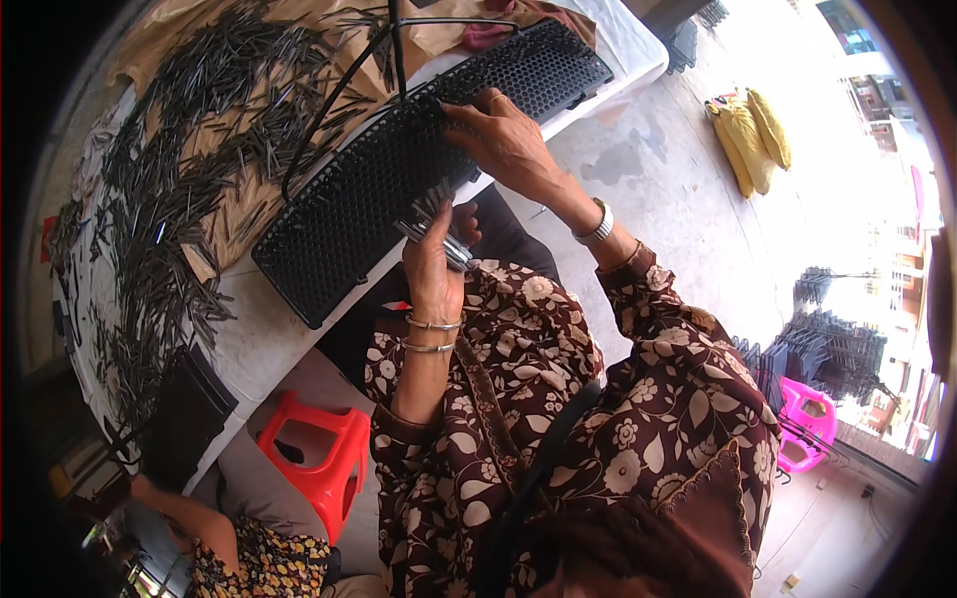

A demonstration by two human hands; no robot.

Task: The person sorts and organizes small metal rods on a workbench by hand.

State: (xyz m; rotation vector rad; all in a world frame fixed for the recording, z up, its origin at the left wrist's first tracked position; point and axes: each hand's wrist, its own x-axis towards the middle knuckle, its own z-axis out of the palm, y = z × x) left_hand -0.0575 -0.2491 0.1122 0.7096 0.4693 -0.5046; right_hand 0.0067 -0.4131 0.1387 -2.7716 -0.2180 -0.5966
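Note:
A long black panel full of small round holes [344, 214] lies slantwise along the table's near edge, with a black wire frame [396, 50] rising from its far side. In my left hand [436, 261] is a bundle of thin grey sticks [427, 211], gripped with the thumb across it, just off the panel's near edge. My right hand [508, 145] reaches over the panel's middle, its thumb and fingertips drawn together against the holes. Whatever is between those fingertips is too small and dark to make out.
Heaps of loose dark thin sticks [150, 199] cover brown paper on the table's left. A red plastic stool [314, 448] stands below the table. Another person's arm [199, 518] shows at lower left. Yellow sacks [743, 145] and a pink stool [805, 424] are on the floor at right.

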